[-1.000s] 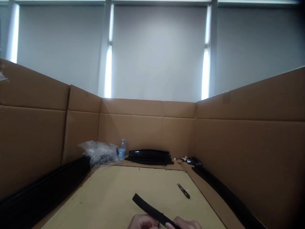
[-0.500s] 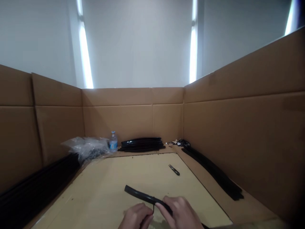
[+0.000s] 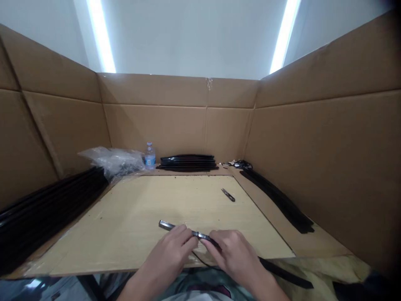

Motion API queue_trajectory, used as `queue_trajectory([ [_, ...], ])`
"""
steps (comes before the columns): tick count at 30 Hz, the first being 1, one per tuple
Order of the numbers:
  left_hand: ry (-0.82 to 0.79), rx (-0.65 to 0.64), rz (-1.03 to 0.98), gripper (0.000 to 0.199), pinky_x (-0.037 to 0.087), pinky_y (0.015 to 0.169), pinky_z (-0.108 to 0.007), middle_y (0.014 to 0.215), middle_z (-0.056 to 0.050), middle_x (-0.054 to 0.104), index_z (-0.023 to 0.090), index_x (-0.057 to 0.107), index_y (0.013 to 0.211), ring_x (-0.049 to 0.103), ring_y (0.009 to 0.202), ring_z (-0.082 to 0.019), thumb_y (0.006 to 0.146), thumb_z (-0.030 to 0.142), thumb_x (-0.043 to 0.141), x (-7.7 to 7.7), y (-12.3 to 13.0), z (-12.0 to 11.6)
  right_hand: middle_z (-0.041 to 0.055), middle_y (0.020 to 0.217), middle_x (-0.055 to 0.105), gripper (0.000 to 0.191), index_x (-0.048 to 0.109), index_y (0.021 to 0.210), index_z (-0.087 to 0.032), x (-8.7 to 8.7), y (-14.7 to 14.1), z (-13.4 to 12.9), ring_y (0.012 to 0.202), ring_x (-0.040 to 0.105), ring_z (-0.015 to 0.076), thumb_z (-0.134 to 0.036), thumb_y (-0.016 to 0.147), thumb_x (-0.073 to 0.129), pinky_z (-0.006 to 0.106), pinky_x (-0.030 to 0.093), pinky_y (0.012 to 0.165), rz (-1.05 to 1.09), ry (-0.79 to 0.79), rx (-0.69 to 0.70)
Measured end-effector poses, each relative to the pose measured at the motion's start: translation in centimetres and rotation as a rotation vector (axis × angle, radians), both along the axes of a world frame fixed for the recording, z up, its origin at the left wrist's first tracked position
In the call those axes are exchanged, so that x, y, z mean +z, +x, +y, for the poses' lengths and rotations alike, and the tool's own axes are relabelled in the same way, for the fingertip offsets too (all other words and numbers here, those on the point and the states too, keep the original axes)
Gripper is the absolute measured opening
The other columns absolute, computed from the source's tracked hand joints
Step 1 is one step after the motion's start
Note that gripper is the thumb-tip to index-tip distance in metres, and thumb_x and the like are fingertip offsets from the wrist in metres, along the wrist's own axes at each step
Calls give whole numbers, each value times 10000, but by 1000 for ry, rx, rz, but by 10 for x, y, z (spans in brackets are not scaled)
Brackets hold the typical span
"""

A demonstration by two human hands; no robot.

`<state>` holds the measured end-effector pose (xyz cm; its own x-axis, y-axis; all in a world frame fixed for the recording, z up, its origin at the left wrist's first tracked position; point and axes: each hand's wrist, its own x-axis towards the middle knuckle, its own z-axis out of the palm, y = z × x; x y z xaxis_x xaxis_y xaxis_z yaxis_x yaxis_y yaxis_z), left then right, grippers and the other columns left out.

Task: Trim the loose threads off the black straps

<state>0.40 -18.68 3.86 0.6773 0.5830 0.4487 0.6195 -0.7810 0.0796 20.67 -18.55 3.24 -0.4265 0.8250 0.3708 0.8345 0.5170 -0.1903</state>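
Observation:
A long black glossy strip runs slantwise through both hands, its far end pointing left over the board. My left hand is closed round it near that end. My right hand grips it further right, with the thumb along its near side. Between the hands, a narrow black band encircles the strip. A thin black tail hangs below the hands; whether it joins the band is hidden by the fingers. The strip's other end emerges beyond my right wrist, past the board's front edge.
Thread snips lie on the pale board. Black strips are stacked at the back, with more strips left and right. A plastic bag and water bottle stand back left. Cardboard walls enclose three sides.
The view has tilted down, showing the board's front edge. My left hand has moved from below the strip up onto it. My right hand still grips the strip.

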Motion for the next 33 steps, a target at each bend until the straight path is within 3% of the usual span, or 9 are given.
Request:
queue_trajectory([
  [10,160,-101,50,202,327,629,-306,763,-46,527,136,523,833,422,708,-173,935,169,352,5,-4,2,22,641,626,355,527,701,-197,5,-2,-6,572,563,141,-394,934,345,265,253,538,-88,-36,59],
  [16,163,-109,56,212,334,646,-303,779,-51,531,135,538,871,426,723,-171,942,181,345,5,-5,3,14,640,636,333,536,700,-198,7,-1,-10,550,553,133,-378,928,375,267,241,529,-112,-44,82],
  [24,21,-46,-37,200,347,659,-287,808,-57,529,157,541,889,444,760,-172,927,134,345,2,-7,5,8,625,626,307,563,738,-199,7,1,-11,546,547,133,-381,921,396,274,215,525,-156,14,131],
  [33,-285,7,-244,208,384,684,-255,791,-40,550,165,559,820,507,766,-146,929,176,382,12,-3,2,-3,641,627,287,573,766,-200,3,1,-11,542,529,127,-391,913,416,287,164,509,-131,122,152],
])
